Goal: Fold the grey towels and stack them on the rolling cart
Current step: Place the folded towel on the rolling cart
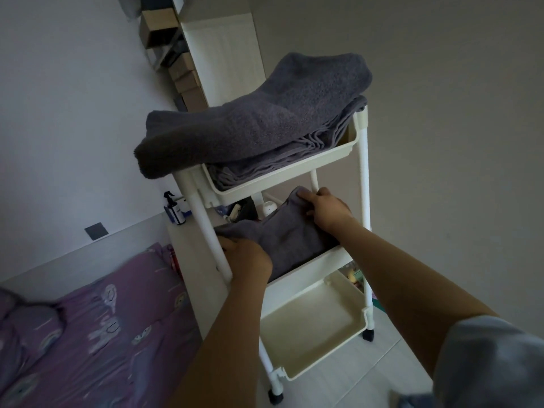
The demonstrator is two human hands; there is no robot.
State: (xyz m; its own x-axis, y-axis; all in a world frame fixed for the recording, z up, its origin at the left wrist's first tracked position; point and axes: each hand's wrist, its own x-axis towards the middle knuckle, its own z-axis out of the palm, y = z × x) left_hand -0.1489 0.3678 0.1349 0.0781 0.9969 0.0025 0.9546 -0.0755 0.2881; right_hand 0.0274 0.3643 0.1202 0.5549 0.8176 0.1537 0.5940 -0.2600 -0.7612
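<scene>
- Head view: a folded grey towel (290,240) lies in the middle tray (306,273) of the white rolling cart (364,184), under both hands.
- Left hand (245,256) grips the towel's near left edge, fingers curled over it beside the cart's front post.
- Right hand (325,210) pinches the towel's far right corner.
- Stacked grey towels (259,122) fill the top tray (282,172) and overhang its left side, just above the hands.
- Bottom tray (312,328) sits below; a purple bedspread (88,328) lies to the left, a spray bottle (174,209) behind.
</scene>
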